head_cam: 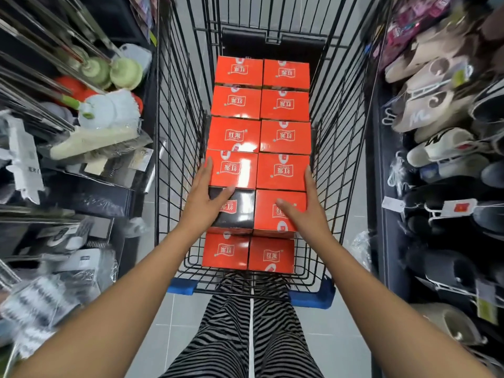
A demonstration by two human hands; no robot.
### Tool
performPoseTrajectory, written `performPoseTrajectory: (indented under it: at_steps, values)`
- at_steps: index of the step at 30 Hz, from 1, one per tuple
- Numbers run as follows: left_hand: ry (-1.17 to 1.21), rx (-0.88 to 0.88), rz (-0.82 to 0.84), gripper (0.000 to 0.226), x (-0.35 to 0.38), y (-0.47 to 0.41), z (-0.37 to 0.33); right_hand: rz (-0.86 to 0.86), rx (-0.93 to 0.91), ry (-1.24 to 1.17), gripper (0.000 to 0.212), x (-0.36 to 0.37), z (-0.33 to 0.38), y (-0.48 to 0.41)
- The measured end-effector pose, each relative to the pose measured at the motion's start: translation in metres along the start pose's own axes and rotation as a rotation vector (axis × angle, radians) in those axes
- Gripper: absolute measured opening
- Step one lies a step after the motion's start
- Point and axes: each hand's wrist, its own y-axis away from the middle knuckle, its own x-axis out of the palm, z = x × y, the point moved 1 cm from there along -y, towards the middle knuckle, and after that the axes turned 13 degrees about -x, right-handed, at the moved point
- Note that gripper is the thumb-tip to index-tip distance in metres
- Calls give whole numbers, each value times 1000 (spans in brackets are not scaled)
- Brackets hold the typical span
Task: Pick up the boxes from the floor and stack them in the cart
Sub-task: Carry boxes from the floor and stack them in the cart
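Both arms are bare and extend forward and downward from the lower corners of the view, converging toward the centre. The left hand (208,197) lies palm-down, fingers straight and together, pointing away from the body — thumb spread to the inside, its tip angled up and to the right. The right hand (306,207) mirrors this pose: fingers extended and closed against one another along the outer side, thumb splayed inward and pointing left. Neither hand is curled into a grip — both are flat and open. Wrists are straight, in line with the forearms. Legs in striped trousers show between the arms.
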Motion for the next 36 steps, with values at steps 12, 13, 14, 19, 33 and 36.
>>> performPoseTrajectory:
  at_steps: [12,13,14,19,33,36]
  values:
    - [-12,31,0,79,6,-5,15,-39,56,-35,104,4,0,4]
    - [-33,35,2,78,6,-4,14,-34,61,-40,104,3,3,4]
    - [-50,36,6,77,6,-3,12,-26,65,-37,104,2,5,4]
    - [-146,31,69,76,-6,0,8,42,110,192,106,-3,11,4]
    - [-739,-210,-477,67,-61,151,57,484,-545,921,71,84,108,67]
    - [-682,-378,-578,66,-65,210,85,641,-707,1022,71,106,127,95]
